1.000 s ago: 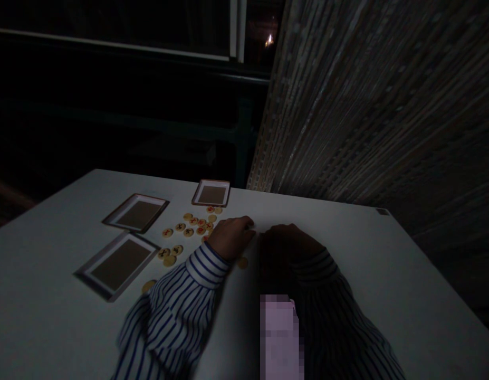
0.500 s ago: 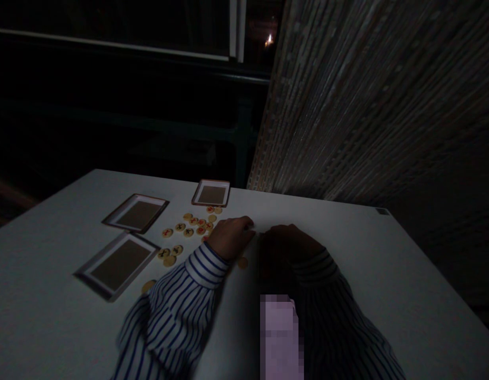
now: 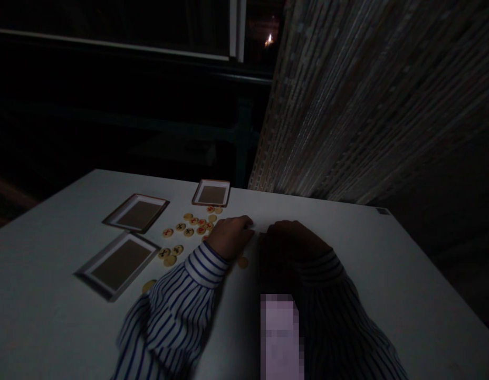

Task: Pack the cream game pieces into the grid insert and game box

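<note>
Near left hand (image 3: 230, 238) — discs (image 3: 200, 230) flat

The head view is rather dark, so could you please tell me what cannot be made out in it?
In the head view:
Pieces: their markings are too small and dim to read.
Left hand: it and its sleeve partly cover some pieces.
Right hand: deep shadow hides whether it holds anything.
Table: the picture's bottom edge cuts off its near side.
Corner patch: too small to identify.
</note>
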